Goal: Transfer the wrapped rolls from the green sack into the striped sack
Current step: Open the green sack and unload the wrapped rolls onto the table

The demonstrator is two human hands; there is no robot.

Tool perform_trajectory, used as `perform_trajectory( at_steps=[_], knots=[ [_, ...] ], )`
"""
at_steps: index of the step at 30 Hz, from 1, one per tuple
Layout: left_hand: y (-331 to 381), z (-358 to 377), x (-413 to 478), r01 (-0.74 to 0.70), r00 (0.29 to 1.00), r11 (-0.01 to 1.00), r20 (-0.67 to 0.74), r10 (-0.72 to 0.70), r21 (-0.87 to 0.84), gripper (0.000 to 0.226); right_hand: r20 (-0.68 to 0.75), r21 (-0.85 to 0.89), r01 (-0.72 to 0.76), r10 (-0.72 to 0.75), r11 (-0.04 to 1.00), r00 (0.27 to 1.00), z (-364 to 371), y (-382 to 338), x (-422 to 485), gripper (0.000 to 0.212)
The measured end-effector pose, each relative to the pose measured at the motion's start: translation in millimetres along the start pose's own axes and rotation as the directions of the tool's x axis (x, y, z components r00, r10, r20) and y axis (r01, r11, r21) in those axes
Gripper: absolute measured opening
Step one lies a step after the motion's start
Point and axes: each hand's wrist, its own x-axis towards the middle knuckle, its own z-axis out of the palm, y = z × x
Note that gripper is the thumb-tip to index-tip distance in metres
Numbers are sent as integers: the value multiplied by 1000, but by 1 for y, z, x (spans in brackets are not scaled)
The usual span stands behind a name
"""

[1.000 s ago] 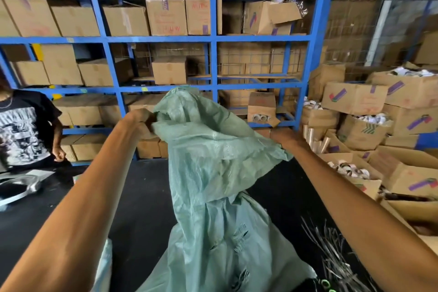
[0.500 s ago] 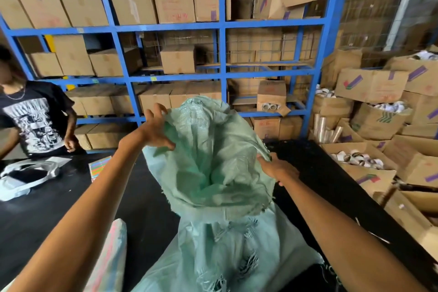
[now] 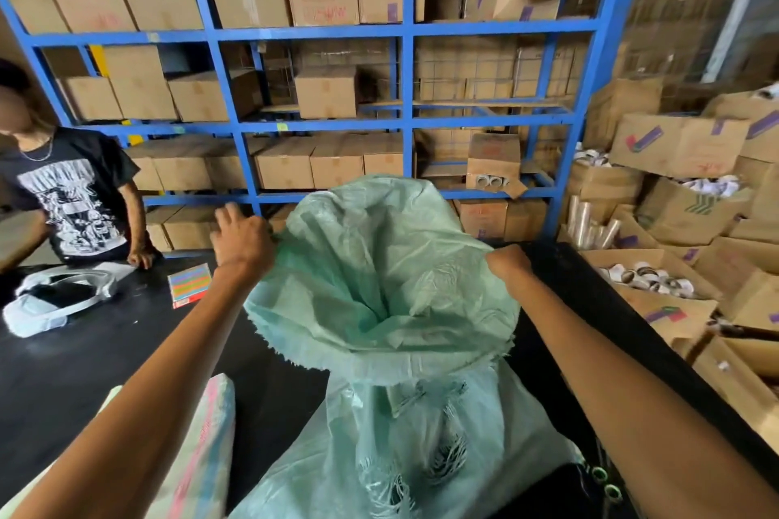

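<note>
Left hand (image 3: 242, 242) pinched rim of green sack (image 3: 379, 287), fingers partly lifted. Striped sack (image 3: 202, 447) lay below that forearm. Right hand (image 3: 508, 265) fisted opposite rim. Rolls unseen. Risk: frayed rim slipping from loose left pinch, mouth collapsing.

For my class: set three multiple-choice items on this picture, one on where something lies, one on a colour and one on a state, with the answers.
1. Where is the striped sack?
A. left of the green sack
B. right of it
C. inside it

2. What colour is the rack?
A. red
B. blue
C. yellow

3. The green sack's mouth is:
A. tied shut
B. held open
C. folded flat

Answers:
1 A, it lies under the person's left forearm, with the green sack to its right.
2 B, all the posts and rails are blue.
3 B, the left hand and the right hand grip opposite sides of the rim and hold them apart.
</note>
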Motion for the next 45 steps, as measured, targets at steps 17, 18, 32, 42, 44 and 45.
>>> perform_trajectory(
  at_steps=[17,18,32,42,44,45],
  knots=[
    [22,-9,24,803,575,-194,818,2,-564,55,346,654,-218,-31,724,938,-112,-25,14,34],
    [18,-7,25,791,586,-230,810,18,-567,53,333,633,-210,-17,745,943,-119,-14,19,35],
    [-48,25,41,507,806,323,572,151,-799,95,304,797,-121,-218,592,927,-147,32,34,20],
    [-13,23,37,305,952,746,164,-259,-592,58,-36,-108,320,-325,941,945,-126,43,73,23],
    [-15,27,43,242,967,861,180,-178,-448,35,-176,-271,272,-325,923,929,-120,37,57,27],
    [-14,28,43,208,973,907,175,-153,-365,31,-196,-311,236,-305,921,932,-117,36,54,30]
  ],
)
